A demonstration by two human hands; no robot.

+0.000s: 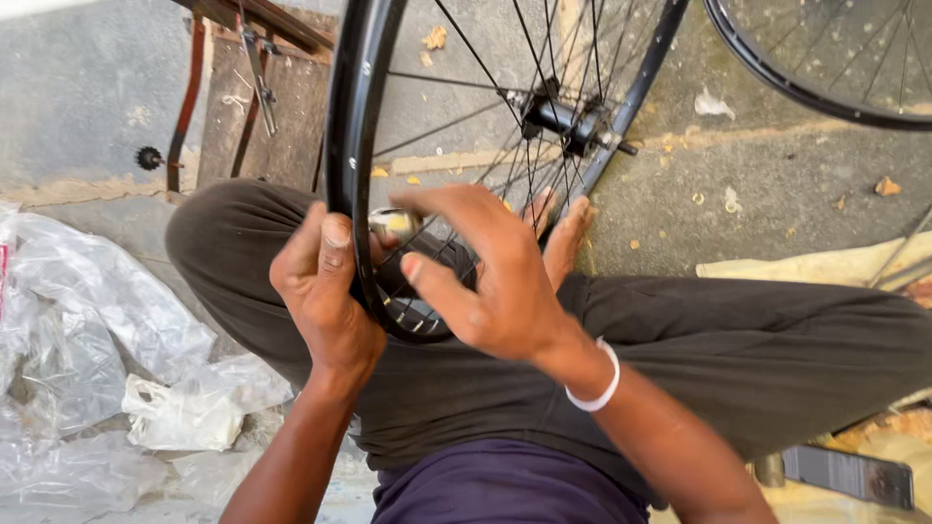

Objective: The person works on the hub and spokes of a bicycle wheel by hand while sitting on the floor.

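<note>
I grip the black wheel rim (pixel 351 146), propped on my lap, with my left hand (pixel 325 291); my right hand (pixel 476 272) pinches a small shiny fitting (pixel 393 223) at the spokes. Best keep the rim braced.

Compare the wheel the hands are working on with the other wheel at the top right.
The near wheel rests against the person's lap, gripped at the rim by the left hand, with the right hand reaching among its spokes; the far wheel is untouched. The near wheel shows its hub; the far wheel is cropped, showing only an arc of rim. Both have black rims and thin spokes.
</note>
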